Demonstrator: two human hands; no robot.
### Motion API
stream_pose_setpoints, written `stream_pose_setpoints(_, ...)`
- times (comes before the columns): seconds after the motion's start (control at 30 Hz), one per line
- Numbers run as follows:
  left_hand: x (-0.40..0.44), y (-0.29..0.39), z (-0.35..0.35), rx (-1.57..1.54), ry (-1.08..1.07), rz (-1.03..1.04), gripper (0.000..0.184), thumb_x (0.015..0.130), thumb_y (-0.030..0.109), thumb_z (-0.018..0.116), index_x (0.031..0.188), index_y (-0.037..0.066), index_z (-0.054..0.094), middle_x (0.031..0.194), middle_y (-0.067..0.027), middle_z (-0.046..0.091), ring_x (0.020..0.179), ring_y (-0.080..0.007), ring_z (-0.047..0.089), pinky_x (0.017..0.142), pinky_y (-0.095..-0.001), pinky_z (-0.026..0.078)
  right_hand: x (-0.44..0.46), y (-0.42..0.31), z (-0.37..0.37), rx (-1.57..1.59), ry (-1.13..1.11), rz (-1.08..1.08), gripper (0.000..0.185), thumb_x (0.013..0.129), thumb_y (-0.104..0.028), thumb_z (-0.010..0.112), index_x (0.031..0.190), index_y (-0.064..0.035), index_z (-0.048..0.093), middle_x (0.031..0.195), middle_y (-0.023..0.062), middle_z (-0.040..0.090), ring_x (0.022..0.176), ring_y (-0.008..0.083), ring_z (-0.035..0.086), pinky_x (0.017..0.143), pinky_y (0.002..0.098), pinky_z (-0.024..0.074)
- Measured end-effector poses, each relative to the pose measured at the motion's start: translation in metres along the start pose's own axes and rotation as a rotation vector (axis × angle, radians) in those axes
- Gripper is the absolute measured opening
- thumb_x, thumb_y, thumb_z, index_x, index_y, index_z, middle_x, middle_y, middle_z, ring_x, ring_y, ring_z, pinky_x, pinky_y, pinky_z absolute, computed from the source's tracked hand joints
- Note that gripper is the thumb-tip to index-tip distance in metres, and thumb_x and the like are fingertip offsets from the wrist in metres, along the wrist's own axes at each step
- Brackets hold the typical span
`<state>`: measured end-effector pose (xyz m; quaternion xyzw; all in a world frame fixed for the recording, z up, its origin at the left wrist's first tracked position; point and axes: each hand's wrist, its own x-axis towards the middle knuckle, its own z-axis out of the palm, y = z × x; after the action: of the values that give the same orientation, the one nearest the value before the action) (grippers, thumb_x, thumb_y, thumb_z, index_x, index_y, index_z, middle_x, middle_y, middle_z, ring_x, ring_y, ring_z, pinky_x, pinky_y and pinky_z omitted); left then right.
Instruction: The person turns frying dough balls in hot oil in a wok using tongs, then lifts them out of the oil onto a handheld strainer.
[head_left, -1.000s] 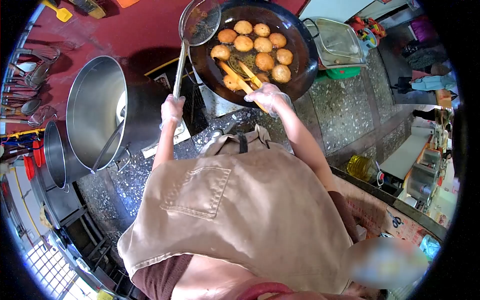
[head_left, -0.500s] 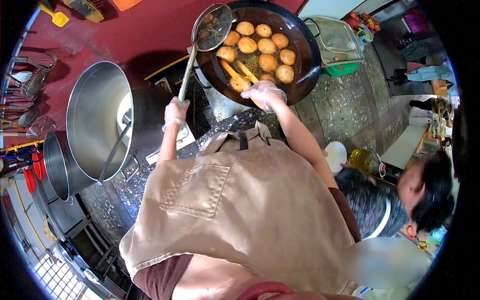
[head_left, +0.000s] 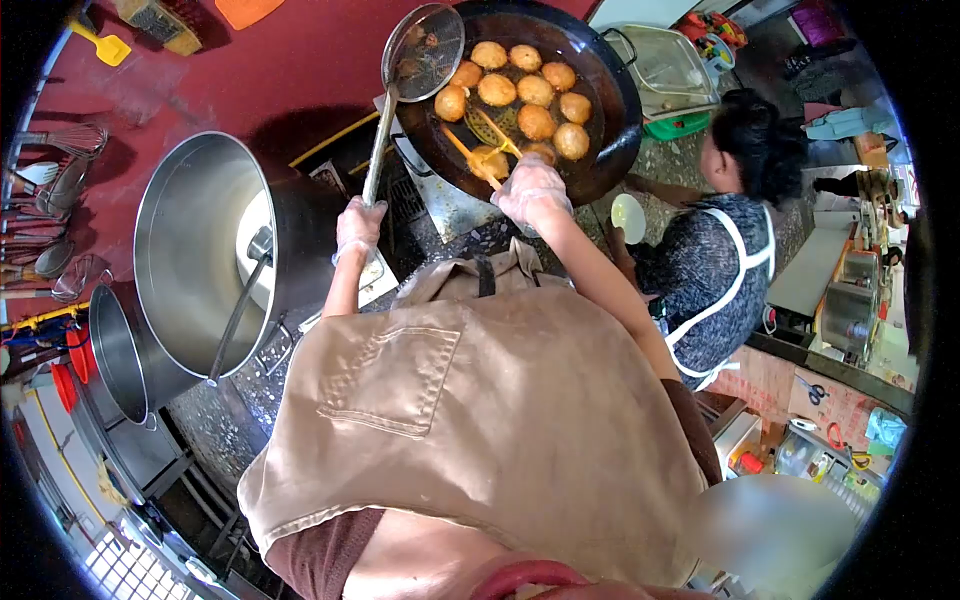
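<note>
My left hand, in a clear plastic glove, is closed around the long handle of a wire-mesh strainer. The strainer's mesh rests over the left rim of a dark wok of oil. Several golden-brown fried balls float there. Also gloved, my right hand grips yellow tongs over the wok's near side. The tongs' arms are spread apart, and one of them ends in a perforated head. A fried ball lies between the arms; whether they touch it I cannot tell.
A tall metal pot with a ladle in it stands at left, beside a smaller pot. Close on my right, a co-worker holds a pale bowl. A lidded clear container sits beyond the wok.
The co-worker has moved forward along my right side toward the wok, bringing the bowl along. My right hand has shifted slightly right, with the tongs' arms wider apart. The strainer has hardly moved.
</note>
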<state>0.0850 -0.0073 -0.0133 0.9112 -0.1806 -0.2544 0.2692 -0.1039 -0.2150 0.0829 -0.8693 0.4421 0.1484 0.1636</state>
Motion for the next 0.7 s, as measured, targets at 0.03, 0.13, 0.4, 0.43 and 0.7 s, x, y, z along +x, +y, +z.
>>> stream_pose_setpoints(0.03, 0.001, -0.002, 0.003, -0.034, -0.001, -0.005, 0.043, 0.080, 0.039, 0.065, 0.097, 0.001, 0.059, 0.092, -0.0278, 0.063, 0.092, -0.0428, 0.060, 0.079, -0.0457, 0.048, -0.002, -0.001, -0.004, 0.014, -0.010, 0.007, 0.063, 0.071, -0.037, 0.070, 0.110, 0.0081, 0.050, 0.105, 0.0197, 0.062, 0.102, 0.0295, 0.061, 0.088, 0.0340, 0.0487)
stream_pose_setpoints(0.13, 0.005, -0.004, 0.005, -0.004, 0.090, 0.091, 0.037, 0.080, 0.032, 0.068, 0.095, -0.001, 0.058, 0.074, -0.0189, 0.063, 0.066, -0.0292, 0.060, 0.063, -0.0386, 0.047, -0.007, -0.006, -0.011, 0.024, -0.017, 0.005, 0.064, 0.072, -0.037, 0.070, 0.110, 0.0090, 0.048, 0.104, 0.0199, 0.063, 0.100, 0.0299, 0.062, 0.087, 0.0339, 0.0489)
stream_pose_setpoints(0.4, 0.007, 0.010, -0.014, -0.075, 0.028, 0.074, 0.041, 0.079, 0.037, 0.066, 0.094, -0.001, 0.059, 0.084, -0.0260, 0.064, 0.082, -0.0404, 0.062, 0.073, -0.0434, 0.048, -0.028, -0.019, -0.039, 0.206, -0.074, -0.032, 0.058, 0.072, -0.039, 0.071, 0.105, 0.0068, 0.059, 0.106, 0.0204, 0.063, 0.101, 0.0289, 0.061, 0.089, 0.0335, 0.0478)
stream_pose_setpoints(0.43, 0.006, 0.010, -0.015, -0.128, 0.005, 0.058, 0.040, 0.080, 0.035, 0.066, 0.093, -0.002, 0.059, 0.081, -0.0246, 0.064, 0.078, -0.0384, 0.063, 0.070, -0.0420, 0.048, -0.027, -0.016, -0.036, 0.255, -0.100, 0.000, 0.056, 0.072, -0.039, 0.071, 0.105, 0.0051, 0.061, 0.107, 0.0200, 0.063, 0.102, 0.0285, 0.061, 0.089, 0.0336, 0.0474)
stream_pose_setpoints(0.7, 0.009, 0.005, -0.010, -0.180, -0.029, 0.017, 0.033, 0.080, 0.031, 0.069, 0.087, 0.000, 0.057, 0.067, -0.0122, 0.058, 0.060, -0.0224, 0.056, 0.057, -0.0356, 0.045, -0.018, -0.012, -0.023, 0.359, -0.188, 0.040, 0.057, 0.070, -0.039, 0.073, 0.108, 0.0021, 0.061, 0.105, 0.0182, 0.065, 0.100, 0.0284, 0.062, 0.089, 0.0337, 0.0467)
